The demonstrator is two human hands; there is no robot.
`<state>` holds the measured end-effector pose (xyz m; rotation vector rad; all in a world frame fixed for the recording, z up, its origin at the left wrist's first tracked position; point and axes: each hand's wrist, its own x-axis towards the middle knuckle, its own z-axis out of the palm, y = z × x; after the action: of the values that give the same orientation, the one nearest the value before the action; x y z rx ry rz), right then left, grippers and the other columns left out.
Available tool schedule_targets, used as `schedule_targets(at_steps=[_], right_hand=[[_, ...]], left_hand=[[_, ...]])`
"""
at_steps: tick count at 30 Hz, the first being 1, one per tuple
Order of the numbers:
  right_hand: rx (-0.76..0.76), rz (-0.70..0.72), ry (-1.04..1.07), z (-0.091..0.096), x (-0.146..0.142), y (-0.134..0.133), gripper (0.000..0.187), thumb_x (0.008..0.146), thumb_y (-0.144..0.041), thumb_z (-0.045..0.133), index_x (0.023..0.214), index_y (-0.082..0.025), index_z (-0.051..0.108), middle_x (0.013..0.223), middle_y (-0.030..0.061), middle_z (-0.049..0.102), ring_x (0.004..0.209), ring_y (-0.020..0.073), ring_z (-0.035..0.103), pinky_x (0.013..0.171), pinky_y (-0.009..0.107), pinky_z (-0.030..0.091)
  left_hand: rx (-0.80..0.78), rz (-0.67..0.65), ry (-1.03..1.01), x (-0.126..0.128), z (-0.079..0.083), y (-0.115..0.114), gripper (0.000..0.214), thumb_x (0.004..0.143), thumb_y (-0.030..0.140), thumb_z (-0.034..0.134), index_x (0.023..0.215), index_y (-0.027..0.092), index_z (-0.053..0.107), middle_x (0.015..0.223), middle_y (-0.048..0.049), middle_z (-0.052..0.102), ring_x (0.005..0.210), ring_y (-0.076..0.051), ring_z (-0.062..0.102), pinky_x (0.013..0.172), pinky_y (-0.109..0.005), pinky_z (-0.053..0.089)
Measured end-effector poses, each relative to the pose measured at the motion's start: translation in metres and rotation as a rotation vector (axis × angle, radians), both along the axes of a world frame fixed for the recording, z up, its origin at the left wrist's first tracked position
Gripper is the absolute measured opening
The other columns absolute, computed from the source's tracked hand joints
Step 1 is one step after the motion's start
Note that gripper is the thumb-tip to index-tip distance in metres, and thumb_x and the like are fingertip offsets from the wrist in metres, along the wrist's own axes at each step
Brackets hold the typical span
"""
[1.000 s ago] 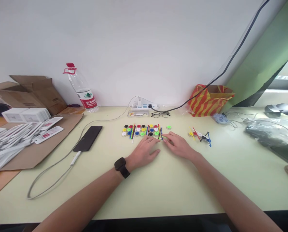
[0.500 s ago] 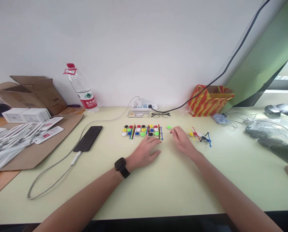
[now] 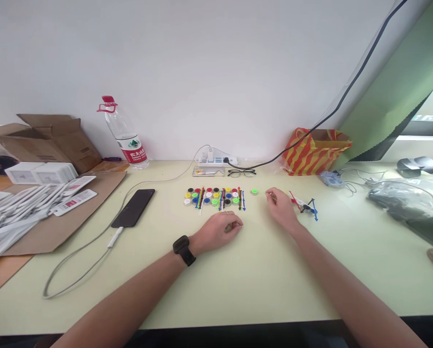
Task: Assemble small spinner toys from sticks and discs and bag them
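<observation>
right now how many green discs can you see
4 visible: one green disc alone, left of the right hand; in the cluster, one disc at left, another disc mid-front, the last disc right-front. The hand may hide more.

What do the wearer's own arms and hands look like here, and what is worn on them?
Both forearms are bare, no sleeves in view, and both hands ungloved. The left wrist wears a black wristwatch with a squarish face; the left hand has a thin ring. The right hand shows no jewellery.
</observation>
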<state>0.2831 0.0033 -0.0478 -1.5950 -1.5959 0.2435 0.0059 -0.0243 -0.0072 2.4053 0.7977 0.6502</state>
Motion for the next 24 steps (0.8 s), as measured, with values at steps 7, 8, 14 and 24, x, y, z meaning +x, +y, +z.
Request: schedule_targets(at_steps=[7,8,14,24], right_hand=[[0.036,0.047,-0.042,-0.0012,-0.0003,0.0035,0.025,0.097,-0.032,0.044,0.102,-0.021,0.066,0.093,0.0104,0.066,0.084,0.0263,0.062,0.076,0.039,0.049],[0.039,0.047,-0.046,-0.0013,-0.0002,0.0036,0.025,0.098,-0.031,0.044,0.102,-0.02,0.066,0.093,0.0103,0.066,0.084,0.0262,0.062,0.076,0.039,0.049],[0.037,0.058,-0.077,-0.0012,0.0002,0.0038,0.026,0.099,-0.029,0.043,0.103,-0.021,0.067,0.095,0.01,0.065,0.083,0.0254,0.062,0.077,0.039,0.049],[0.086,0.049,-0.109,0.0048,-0.002,0.0031,0.03,0.101,-0.031,0.041,0.106,-0.021,0.068,0.097,0.011,0.064,0.081,0.0255,0.061,0.075,0.039,0.048]], left_hand=[[-0.014,0.003,-0.023,0.0,-0.0022,0.0007,0.02,0.097,0.029,0.055,0.095,0.021,0.073,0.085,-0.0045,0.069,0.075,-0.018,0.062,0.071,-0.031,0.051],[-0.012,0.004,-0.023,0.0,-0.0024,0.0008,0.019,0.097,0.029,0.055,0.095,0.021,0.073,0.084,-0.0045,0.069,0.075,-0.017,0.062,0.071,-0.031,0.051],[-0.007,0.002,-0.014,0.0004,-0.0016,0.0011,0.019,0.097,0.028,0.055,0.095,0.021,0.073,0.084,-0.0042,0.069,0.075,-0.017,0.062,0.07,-0.03,0.05],[-0.005,0.015,-0.011,0.0002,-0.0019,0.0015,0.019,0.096,0.028,0.056,0.095,0.021,0.073,0.082,-0.0042,0.069,0.072,-0.017,0.062,0.068,-0.03,0.049]])
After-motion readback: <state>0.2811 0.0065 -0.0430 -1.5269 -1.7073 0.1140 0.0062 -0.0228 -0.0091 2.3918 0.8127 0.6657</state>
